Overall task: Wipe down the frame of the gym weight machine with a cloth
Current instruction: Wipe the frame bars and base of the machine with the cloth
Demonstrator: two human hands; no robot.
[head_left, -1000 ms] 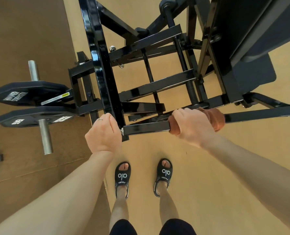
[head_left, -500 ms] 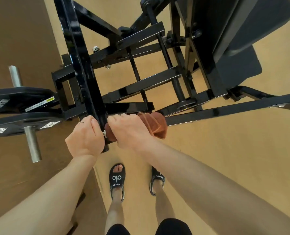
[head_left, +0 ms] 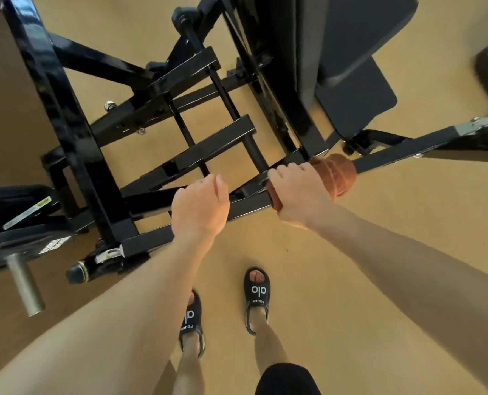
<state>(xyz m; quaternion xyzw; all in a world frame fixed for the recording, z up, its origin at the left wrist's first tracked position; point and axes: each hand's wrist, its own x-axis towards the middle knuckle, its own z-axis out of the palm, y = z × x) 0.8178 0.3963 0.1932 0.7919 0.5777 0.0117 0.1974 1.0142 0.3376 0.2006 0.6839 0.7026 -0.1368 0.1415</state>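
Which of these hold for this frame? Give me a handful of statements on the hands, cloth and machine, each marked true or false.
1. The right hand grips the cloth around a frame bar. True.
2. The cloth is blue. False: it is rust brown.
3. The left hand also holds a cloth. False: it holds no cloth and sits over the same bar with curled fingers; whether it touches the bar cannot be told.
4. Weight plates sit at the left of the view on a metal peg. True.
5. The person is barefoot. False: black sandals are on both feet.
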